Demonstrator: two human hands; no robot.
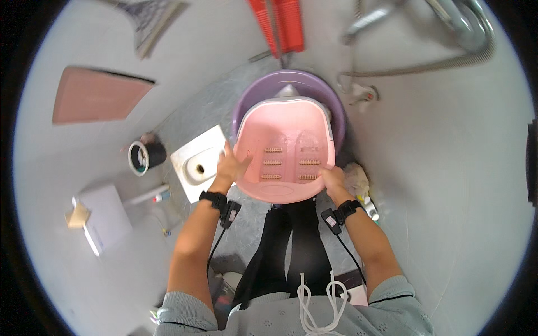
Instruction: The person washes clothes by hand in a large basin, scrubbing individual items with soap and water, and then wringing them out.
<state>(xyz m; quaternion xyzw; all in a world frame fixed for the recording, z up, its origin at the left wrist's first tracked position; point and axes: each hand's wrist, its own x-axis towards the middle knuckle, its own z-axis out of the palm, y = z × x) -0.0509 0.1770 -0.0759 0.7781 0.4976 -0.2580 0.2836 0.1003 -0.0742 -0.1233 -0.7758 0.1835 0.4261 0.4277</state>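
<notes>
Bathroom, grey tiled floor [224, 98]. Pink plastic foot-bath basin with roller rows [286, 148] at centre, held tilted over round purple plastic tub [336, 103] at 12 o'clock. Left hand [231, 166] clamps its 9 o'clock rim, right hand [332, 179] its 4 o'clock rim. White squat toilet pan [196, 162] at 9 o'clock.

Pale pink foot tub [284, 148] with rows of tan massage rollers [273, 163], sitting over a purple basin [330, 98]. Bright red ribbed thing [283, 25] up top, white squat pan [197, 162], black wrist straps [213, 198], mottled grey floor [216, 101], dusty-pink board [95, 95].
</notes>
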